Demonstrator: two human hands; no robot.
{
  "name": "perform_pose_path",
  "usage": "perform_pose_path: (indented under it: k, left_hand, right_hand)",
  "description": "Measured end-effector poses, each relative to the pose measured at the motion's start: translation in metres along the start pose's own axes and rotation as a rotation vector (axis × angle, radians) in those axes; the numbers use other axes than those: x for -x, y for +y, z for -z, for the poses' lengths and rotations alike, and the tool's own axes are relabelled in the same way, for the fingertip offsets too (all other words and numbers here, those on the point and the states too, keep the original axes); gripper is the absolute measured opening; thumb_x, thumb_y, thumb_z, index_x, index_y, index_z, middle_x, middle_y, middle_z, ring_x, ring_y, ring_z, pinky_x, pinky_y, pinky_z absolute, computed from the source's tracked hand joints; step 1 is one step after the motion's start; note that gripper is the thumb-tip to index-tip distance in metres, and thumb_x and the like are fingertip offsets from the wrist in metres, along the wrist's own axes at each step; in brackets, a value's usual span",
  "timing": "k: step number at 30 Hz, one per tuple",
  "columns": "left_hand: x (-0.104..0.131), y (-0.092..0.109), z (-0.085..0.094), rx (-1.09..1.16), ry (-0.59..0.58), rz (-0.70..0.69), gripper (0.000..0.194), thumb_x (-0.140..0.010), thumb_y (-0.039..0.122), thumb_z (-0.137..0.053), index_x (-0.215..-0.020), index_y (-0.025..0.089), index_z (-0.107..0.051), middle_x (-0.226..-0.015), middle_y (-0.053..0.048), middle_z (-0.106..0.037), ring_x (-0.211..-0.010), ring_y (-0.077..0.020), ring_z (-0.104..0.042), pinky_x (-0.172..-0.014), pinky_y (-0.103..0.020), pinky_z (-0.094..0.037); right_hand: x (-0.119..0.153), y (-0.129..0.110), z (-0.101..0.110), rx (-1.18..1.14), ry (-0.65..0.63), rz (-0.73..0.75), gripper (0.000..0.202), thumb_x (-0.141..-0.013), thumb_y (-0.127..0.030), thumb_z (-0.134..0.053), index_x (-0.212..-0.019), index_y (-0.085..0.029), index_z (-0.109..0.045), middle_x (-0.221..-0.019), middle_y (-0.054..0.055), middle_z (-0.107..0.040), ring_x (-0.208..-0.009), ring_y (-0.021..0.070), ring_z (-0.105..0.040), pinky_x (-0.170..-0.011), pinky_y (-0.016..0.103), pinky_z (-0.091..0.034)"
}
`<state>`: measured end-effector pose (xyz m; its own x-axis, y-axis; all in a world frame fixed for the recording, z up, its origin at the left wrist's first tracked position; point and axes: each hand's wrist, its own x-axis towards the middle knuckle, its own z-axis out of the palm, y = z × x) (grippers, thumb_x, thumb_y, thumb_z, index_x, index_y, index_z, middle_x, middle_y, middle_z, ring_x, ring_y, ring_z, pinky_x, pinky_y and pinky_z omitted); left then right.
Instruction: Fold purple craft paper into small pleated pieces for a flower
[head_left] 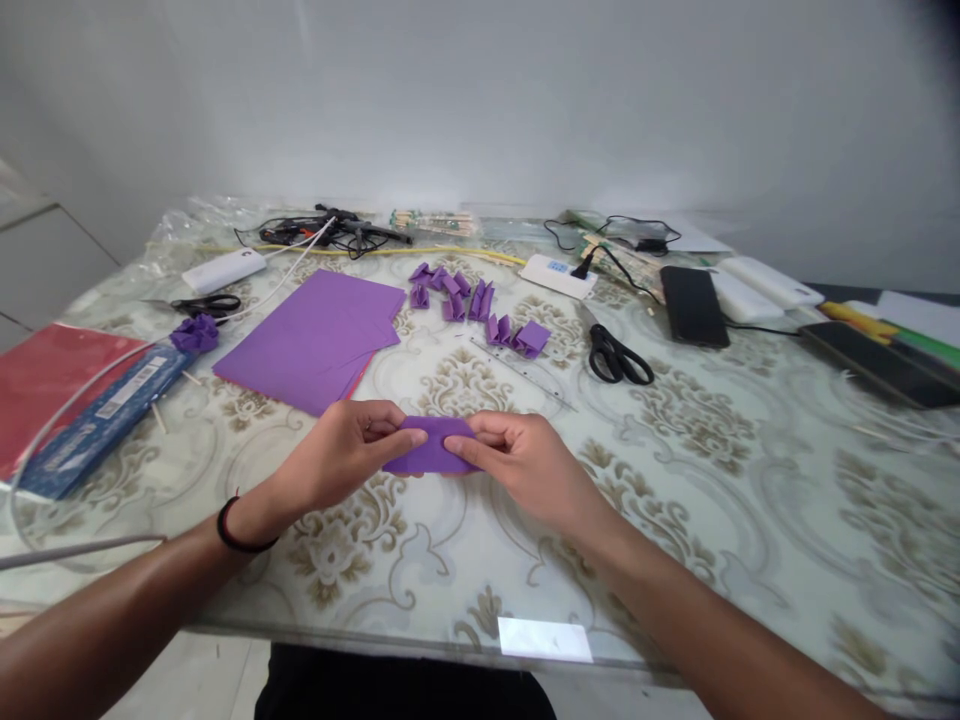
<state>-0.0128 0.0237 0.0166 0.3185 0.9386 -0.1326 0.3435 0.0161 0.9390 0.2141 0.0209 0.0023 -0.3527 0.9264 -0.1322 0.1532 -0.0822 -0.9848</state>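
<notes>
Between both hands is a small folded piece of purple paper [431,458], held above the patterned table [465,560]. My left hand [349,450] pinches its left end, thumb on top and fingers behind. On the opposite end, my right hand [517,455] grips it the same way, the two thumbs lying close together. Beyond the hands, a stack of purple paper sheets [315,335] lies to the left. Several small folded purple paper pieces [454,298] stand in a group behind, and a clear ruler [525,375] rests in front of them.
Black-handled scissors [619,355] lie right of the ruler; another pair of scissors [206,305] is at the left beside crumpled purple paper [195,333]. A white power strip [559,276], a black phone [694,305] and cables sit farther back. A red and blue packet [105,420] lies far left.
</notes>
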Motion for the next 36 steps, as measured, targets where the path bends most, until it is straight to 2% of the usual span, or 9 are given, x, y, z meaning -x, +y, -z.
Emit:
perform_pose_path:
  k: [3,7,10,14,22,29,31,34,36]
  left_hand:
    - [0.001,0.001,0.000,-0.100,-0.013,-0.030,0.035,-0.094,0.043,-0.070,-0.073,0.015,-0.069,-0.062,0.004,-0.054,-0.057,-0.0095,-0.045,-0.052,-0.021,-0.031]
    - [0.003,-0.001,-0.001,-0.130,-0.083,-0.054,0.029,-0.095,0.039,-0.068,-0.083,0.014,-0.077,-0.071,0.001,-0.066,-0.065,-0.0122,-0.051,-0.059,-0.024,-0.038]
    - [0.004,-0.001,-0.002,-0.155,-0.134,-0.059,0.033,-0.096,0.041,-0.066,-0.080,0.014,-0.075,-0.066,0.002,-0.058,-0.061,-0.0114,-0.046,-0.055,-0.024,-0.034]
    - [0.005,0.003,-0.002,-0.187,-0.149,-0.107,0.038,-0.102,0.042,-0.059,-0.084,0.014,-0.076,-0.067,0.002,-0.058,-0.061,-0.0117,-0.046,-0.055,-0.024,-0.034]
    - [0.008,0.009,0.003,-0.152,-0.065,-0.198,0.034,-0.104,0.037,-0.060,-0.084,0.015,-0.077,-0.069,0.001,-0.066,-0.062,-0.0121,-0.051,-0.056,-0.023,-0.038]
    - [0.003,0.000,0.003,0.047,-0.170,-0.032,0.022,-0.093,0.038,-0.076,-0.094,0.016,-0.079,-0.078,-0.001,-0.072,-0.068,-0.0156,-0.062,-0.061,-0.025,-0.045]
    - [0.003,-0.002,0.001,0.111,-0.142,-0.020,0.021,-0.090,0.037,-0.078,-0.095,0.016,-0.078,-0.080,-0.003,-0.074,-0.071,-0.0169,-0.065,-0.063,-0.026,-0.047]
    - [0.003,-0.002,0.000,0.145,-0.090,-0.035,0.021,-0.090,0.036,-0.078,-0.094,0.015,-0.077,-0.082,-0.004,-0.075,-0.073,-0.0170,-0.065,-0.064,-0.026,-0.047]
    - [0.003,-0.001,-0.001,0.155,-0.133,-0.012,0.020,-0.091,0.033,-0.076,-0.100,0.016,-0.076,-0.082,-0.003,-0.075,-0.070,-0.0157,-0.064,-0.062,-0.025,-0.046]
  right_hand:
    - [0.002,0.003,-0.002,0.057,-0.024,0.012,0.038,-0.090,-0.046,-0.074,-0.067,-0.021,-0.058,-0.060,-0.006,-0.048,-0.055,0.0115,-0.042,-0.051,0.026,-0.029]
    - [0.005,0.000,-0.006,0.055,-0.049,0.050,0.022,-0.096,-0.041,-0.070,-0.089,-0.021,-0.076,-0.077,0.001,-0.073,-0.067,0.0162,-0.061,-0.060,0.028,-0.043]
    - [0.008,-0.002,-0.007,0.062,-0.023,0.093,0.019,-0.097,-0.037,-0.069,-0.091,-0.023,-0.081,-0.083,0.002,-0.079,-0.075,0.0183,-0.069,-0.066,0.029,-0.049]
    - [0.009,-0.003,-0.008,0.096,0.010,0.133,0.018,-0.098,-0.034,-0.070,-0.090,-0.024,-0.084,-0.083,0.001,-0.081,-0.074,0.0186,-0.071,-0.066,0.029,-0.051]
    - [0.012,-0.011,-0.002,0.132,0.079,0.149,0.014,-0.094,-0.033,-0.074,-0.087,-0.025,-0.084,-0.084,0.002,-0.085,-0.076,0.0212,-0.077,-0.068,0.031,-0.056]
    - [0.012,-0.010,0.003,0.161,0.115,0.169,0.015,-0.094,-0.034,-0.073,-0.090,-0.024,-0.083,-0.085,0.003,-0.084,-0.076,0.0213,-0.075,-0.067,0.031,-0.054]
    - [0.010,-0.008,0.004,0.128,0.091,0.137,0.017,-0.094,-0.038,-0.074,-0.092,-0.023,-0.081,-0.083,0.003,-0.082,-0.071,0.0201,-0.072,-0.062,0.030,-0.051]
    - [0.008,-0.007,0.005,0.112,0.025,0.095,0.023,-0.094,-0.040,-0.073,-0.081,-0.021,-0.075,-0.075,0.001,-0.076,-0.065,0.0183,-0.066,-0.058,0.029,-0.045]
    - [0.008,-0.008,0.005,0.143,0.006,0.093,0.025,-0.094,-0.037,-0.071,-0.076,-0.020,-0.072,-0.071,0.000,-0.072,-0.065,0.0175,-0.063,-0.059,0.029,-0.044]
